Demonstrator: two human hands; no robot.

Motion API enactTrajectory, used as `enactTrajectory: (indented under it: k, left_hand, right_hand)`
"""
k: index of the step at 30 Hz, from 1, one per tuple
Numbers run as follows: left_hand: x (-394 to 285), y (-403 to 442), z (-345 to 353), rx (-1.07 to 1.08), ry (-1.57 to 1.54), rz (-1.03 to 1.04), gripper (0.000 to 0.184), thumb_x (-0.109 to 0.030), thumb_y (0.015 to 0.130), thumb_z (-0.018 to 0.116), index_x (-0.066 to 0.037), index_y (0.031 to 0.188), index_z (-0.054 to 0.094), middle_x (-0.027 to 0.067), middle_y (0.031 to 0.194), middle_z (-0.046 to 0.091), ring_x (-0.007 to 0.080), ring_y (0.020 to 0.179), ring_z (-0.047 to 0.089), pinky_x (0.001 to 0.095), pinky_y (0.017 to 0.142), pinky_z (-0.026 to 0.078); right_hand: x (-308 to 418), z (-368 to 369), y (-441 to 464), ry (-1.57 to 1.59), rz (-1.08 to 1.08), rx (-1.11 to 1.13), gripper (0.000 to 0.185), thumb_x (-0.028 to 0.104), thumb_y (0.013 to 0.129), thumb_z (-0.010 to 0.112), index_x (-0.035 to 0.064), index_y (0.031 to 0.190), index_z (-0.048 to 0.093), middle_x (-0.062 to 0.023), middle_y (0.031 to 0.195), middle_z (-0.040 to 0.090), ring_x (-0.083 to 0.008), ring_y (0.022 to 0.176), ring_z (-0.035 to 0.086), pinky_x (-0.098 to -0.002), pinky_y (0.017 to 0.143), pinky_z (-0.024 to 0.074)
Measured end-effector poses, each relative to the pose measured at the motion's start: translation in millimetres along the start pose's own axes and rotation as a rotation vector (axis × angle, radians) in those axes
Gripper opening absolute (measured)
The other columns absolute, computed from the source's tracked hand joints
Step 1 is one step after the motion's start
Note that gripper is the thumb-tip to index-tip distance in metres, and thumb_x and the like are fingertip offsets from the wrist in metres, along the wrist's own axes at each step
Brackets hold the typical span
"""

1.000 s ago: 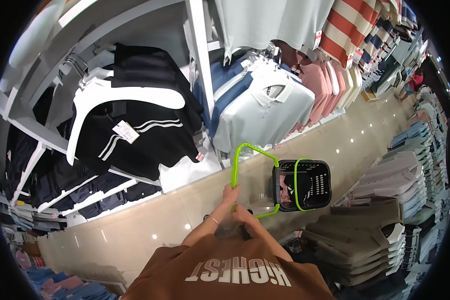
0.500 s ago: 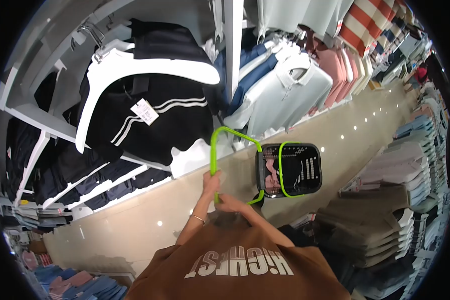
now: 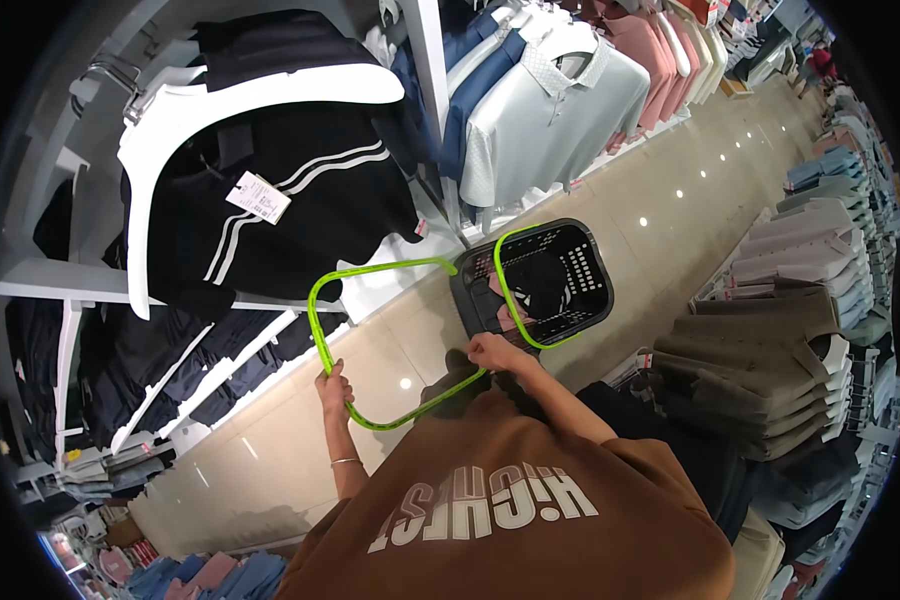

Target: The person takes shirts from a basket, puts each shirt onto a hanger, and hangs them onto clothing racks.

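My left hand (image 3: 334,391) is wrapped round the left side of the long green handle (image 3: 317,325). Beside the near corner of the black basket (image 3: 588,262), my right hand (image 3: 497,352) has its fingers curled close together; whether anything is between them is hidden. A second green handle (image 3: 504,283) lies across the basket, which has pink and dark cloth inside. To the left, a black top with white stripes (image 3: 300,180) hangs on a large white hanger (image 3: 270,97) with a price tag (image 3: 258,197).
Pale collared shirts (image 3: 555,125) hang beyond the basket. Stacked brown garments (image 3: 750,375) and grey ones stand on the right. Folded dark clothes (image 3: 120,360) lie on the lower left shelves. The tiled floor (image 3: 660,195) runs between the racks.
The basket has moved left and nearer the rack. My hands have come apart: the left still holds the handle, while the right has left it and moved to the basket's near corner.
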State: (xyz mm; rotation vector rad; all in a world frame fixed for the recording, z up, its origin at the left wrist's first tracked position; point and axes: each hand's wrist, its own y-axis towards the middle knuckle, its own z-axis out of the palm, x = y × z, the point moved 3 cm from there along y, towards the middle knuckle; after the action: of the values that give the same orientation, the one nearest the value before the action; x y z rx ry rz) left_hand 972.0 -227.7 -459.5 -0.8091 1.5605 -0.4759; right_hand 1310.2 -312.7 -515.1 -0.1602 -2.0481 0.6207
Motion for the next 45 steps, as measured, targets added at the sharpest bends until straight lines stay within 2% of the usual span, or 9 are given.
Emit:
enactTrajectory:
  k: [1, 10, 15, 19, 23, 26, 34, 39, 45]
  left_hand:
    - [-6, -5, -3, -0.014, -0.006, 0.008, 0.025, -0.025, 0.086, 0.065, -0.012, 0.082, 0.043, -0.0057, 0.052, 0.035, 0.0036, 0.037, 0.030, 0.0215, 0.031, 0.021]
    - [-67, -67, 49, 0.119, -0.045, 0.168, 0.017, -0.021, 0.088, 0.060, -0.009, 0.089, 0.049, -0.0016, 0.062, 0.042, 0.0044, 0.045, 0.036, 0.0185, 0.037, 0.022]
    - [-58, -92, 142, 0.403, -0.062, 0.184, 0.016, -0.020, 0.088, 0.059, -0.008, 0.093, 0.048, -0.0021, 0.060, 0.041, 0.0064, 0.043, 0.039, 0.0208, 0.035, 0.027]
    - [-20, -89, 227, 0.547, 0.079, 0.202, 0.019, -0.023, 0.089, 0.058, -0.007, 0.097, 0.049, -0.0004, 0.061, 0.046, 0.0091, 0.047, 0.047, 0.0233, 0.041, 0.037]
    - [30, -75, 291, 0.714, 0.404, 0.184, 0.025, -0.020, 0.089, 0.056, -0.002, 0.106, 0.052, 0.0047, 0.082, 0.058, 0.0133, 0.072, 0.057, 0.0261, 0.065, 0.046]
    - [41, -77, 305, 0.681, 0.539, 0.194, 0.027, -0.018, 0.088, 0.056, -0.001, 0.109, 0.052, 0.0045, 0.082, 0.058, 0.0127, 0.074, 0.056, 0.0261, 0.065, 0.046]
    - [114, -28, 275, 0.684, 0.611, 0.206, 0.026, -0.021, 0.089, 0.055, 0.001, 0.100, 0.062, 0.0069, 0.088, 0.062, 0.0118, 0.079, 0.057, 0.0250, 0.069, 0.045]
    - [211, 23, 170, 0.384, 0.548, -0.128, 0.024, -0.024, 0.081, 0.058, -0.002, 0.085, 0.067, 0.0057, 0.069, 0.062, 0.0150, 0.059, 0.056, 0.0281, 0.054, 0.043]
    - [208, 3, 89, 0.267, 0.651, -0.281, 0.026, -0.025, 0.081, 0.060, -0.006, 0.097, 0.064, 0.0049, 0.077, 0.064, 0.0138, 0.068, 0.059, 0.0289, 0.058, 0.046]
  right_hand:
    - [6, -4, -4, 0.082, 0.036, -0.012, 0.020, 0.020, 0.076, 0.060, 0.0040, 0.085, 0.068, -0.0184, 0.088, 0.067, -0.0354, 0.085, 0.065, -0.0419, 0.079, 0.0512]
    - [16, 9, -11, 0.139, -0.046, 0.030, 0.020, 0.019, 0.076, 0.062, 0.0016, 0.085, 0.066, -0.0176, 0.086, 0.067, -0.0334, 0.083, 0.065, -0.0394, 0.076, 0.0513]
    - [3, 8, -20, 0.499, 0.113, 0.129, 0.048, 0.046, 0.093, 0.047, -0.0001, 0.090, 0.060, -0.0096, 0.075, 0.065, -0.0184, 0.064, 0.064, -0.0312, 0.061, 0.0501]
    - [16, -20, -41, 0.939, 0.239, 0.169, 0.053, 0.053, 0.094, 0.041, 0.0034, 0.101, 0.057, -0.0092, 0.080, 0.063, -0.0177, 0.064, 0.063, -0.0310, 0.060, 0.0511]
    - [-3, -35, -52, 1.008, 0.186, 0.036, 0.040, 0.040, 0.094, 0.045, 0.0024, 0.102, 0.057, -0.0073, 0.080, 0.062, -0.0163, 0.065, 0.062, -0.0286, 0.060, 0.0499]
    - [-24, -38, -62, 1.097, 0.243, -0.009, 0.028, 0.025, 0.089, 0.052, -0.0006, 0.096, 0.058, -0.0072, 0.076, 0.062, -0.0164, 0.062, 0.062, -0.0286, 0.058, 0.0489]
    - [-105, -34, -55, 0.804, 0.344, -0.360, 0.019, 0.012, 0.079, 0.057, -0.0028, 0.091, 0.057, -0.0096, 0.074, 0.062, -0.0169, 0.065, 0.061, -0.0305, 0.062, 0.0489]
    - [-195, -17, -35, 0.748, 0.508, -0.452, 0.030, 0.013, 0.077, 0.058, -0.0030, 0.102, 0.059, -0.0132, 0.082, 0.065, -0.0208, 0.073, 0.065, -0.0333, 0.070, 0.0511]
    - [-218, -12, -25, 0.659, 0.595, -0.536, 0.028, 0.014, 0.075, 0.058, -0.0024, 0.097, 0.059, -0.0170, 0.082, 0.066, -0.0238, 0.072, 0.068, -0.0351, 0.069, 0.0522]
